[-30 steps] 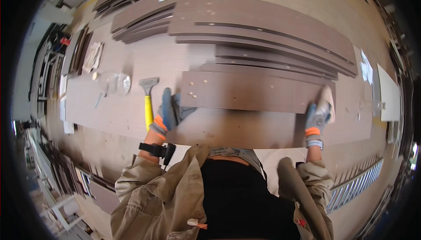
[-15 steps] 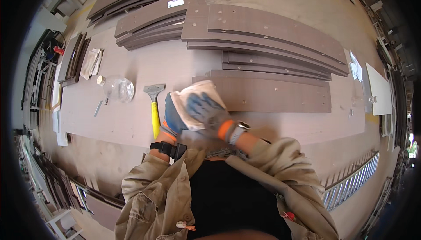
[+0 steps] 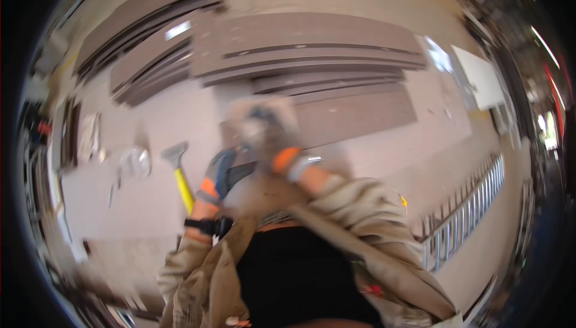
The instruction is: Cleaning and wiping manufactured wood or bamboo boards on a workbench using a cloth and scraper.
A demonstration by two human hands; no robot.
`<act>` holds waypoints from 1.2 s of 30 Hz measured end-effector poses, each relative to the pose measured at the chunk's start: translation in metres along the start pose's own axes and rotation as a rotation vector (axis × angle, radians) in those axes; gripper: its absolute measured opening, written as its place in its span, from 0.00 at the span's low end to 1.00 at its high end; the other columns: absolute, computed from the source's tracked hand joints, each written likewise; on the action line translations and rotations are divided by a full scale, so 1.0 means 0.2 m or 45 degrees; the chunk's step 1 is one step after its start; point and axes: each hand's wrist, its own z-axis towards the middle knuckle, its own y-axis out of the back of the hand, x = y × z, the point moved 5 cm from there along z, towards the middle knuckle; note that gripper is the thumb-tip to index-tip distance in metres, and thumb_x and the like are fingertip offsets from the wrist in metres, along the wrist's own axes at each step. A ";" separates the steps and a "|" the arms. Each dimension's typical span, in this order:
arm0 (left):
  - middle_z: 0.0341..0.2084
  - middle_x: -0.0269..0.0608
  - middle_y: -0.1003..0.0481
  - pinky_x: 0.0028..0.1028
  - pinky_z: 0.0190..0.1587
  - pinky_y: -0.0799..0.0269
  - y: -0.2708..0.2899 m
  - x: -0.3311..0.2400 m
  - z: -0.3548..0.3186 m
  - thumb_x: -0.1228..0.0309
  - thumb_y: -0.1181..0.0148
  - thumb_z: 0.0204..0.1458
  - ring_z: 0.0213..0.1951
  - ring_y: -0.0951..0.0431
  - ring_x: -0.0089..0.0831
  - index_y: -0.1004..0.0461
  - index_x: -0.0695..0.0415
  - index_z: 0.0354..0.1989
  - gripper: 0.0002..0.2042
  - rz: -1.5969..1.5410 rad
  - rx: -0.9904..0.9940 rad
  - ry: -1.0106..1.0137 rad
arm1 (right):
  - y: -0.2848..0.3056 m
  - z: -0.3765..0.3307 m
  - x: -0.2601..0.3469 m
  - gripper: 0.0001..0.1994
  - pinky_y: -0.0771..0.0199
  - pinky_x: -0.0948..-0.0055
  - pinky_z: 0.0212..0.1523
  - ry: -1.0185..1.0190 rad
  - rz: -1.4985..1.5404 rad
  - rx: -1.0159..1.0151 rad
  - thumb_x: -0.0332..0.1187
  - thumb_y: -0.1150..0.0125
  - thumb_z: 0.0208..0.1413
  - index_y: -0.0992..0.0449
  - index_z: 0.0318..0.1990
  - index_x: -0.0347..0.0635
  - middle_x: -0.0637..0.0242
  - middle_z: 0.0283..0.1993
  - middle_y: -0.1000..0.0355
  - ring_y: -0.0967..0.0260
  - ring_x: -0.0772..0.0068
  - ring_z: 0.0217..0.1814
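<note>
My right hand (image 3: pixel 268 138), in a grey-blue glove with an orange cuff, is on a pale folded cloth (image 3: pixel 289 112). Hand and cloth are smeared by motion over the left end of the nearest brown board (image 3: pixel 360 112). My left hand (image 3: pixel 223 169), gloved the same way, is beside that board's near left corner. Its fingers are blurred, and whether they grip the board I cannot make out. Left of it lies a scraper (image 3: pixel 183 187) with a yellow handle and a wide metal head.
Stacks of brown boards (image 3: pixel 312 31) lie across the table's far side. A clear plastic bottle (image 3: pixel 137 162) and another folded cloth (image 3: pixel 90 136) are on the left. A white panel (image 3: pixel 478 77) stands at the far right, and a metal rack (image 3: pixel 465 211) is at the near right.
My left hand has come off the cloth and down beside the board's corner. The cloth stays under my right hand. My view has turned, tilting the whole scene.
</note>
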 end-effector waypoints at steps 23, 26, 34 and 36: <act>0.49 0.55 0.32 0.41 0.49 0.25 -0.04 -0.02 -0.05 0.60 0.58 0.61 0.45 0.25 0.50 0.43 0.65 0.56 0.22 -0.028 -0.303 -0.003 | 1.34 -0.82 -1.62 0.29 0.47 0.65 0.63 -1.068 -0.197 -0.894 0.42 0.50 0.56 0.43 0.60 0.31 0.48 0.60 0.40 0.43 0.53 0.62; 0.51 0.55 0.34 0.41 0.52 0.28 -0.12 -0.02 -0.15 0.59 0.59 0.61 0.49 0.27 0.48 0.42 0.63 0.56 0.22 0.000 -0.414 -0.035 | 1.23 -0.61 -1.28 0.27 0.51 0.65 0.65 -0.840 -0.199 -0.741 0.32 0.50 0.52 0.43 0.60 0.31 0.50 0.62 0.42 0.48 0.57 0.66; 0.46 0.53 0.29 0.36 0.47 0.29 0.02 -0.10 -0.22 0.59 0.49 0.56 0.44 0.25 0.47 0.31 0.63 0.48 0.20 1.150 -1.057 -0.199 | 0.53 -0.78 -0.73 0.21 0.32 0.65 0.48 -0.112 0.190 0.326 0.38 0.56 0.61 0.37 0.57 0.34 0.55 0.49 0.30 0.31 0.58 0.50; 0.44 0.57 0.29 0.41 0.50 0.34 0.17 -0.14 -0.41 0.54 0.47 0.51 0.42 0.28 0.53 0.31 0.63 0.49 0.25 1.800 -1.538 -0.569 | 0.52 -0.58 -0.45 0.21 0.32 0.65 0.50 -0.935 1.505 0.563 0.39 0.58 0.62 0.37 0.57 0.33 0.57 0.52 0.31 0.32 0.63 0.52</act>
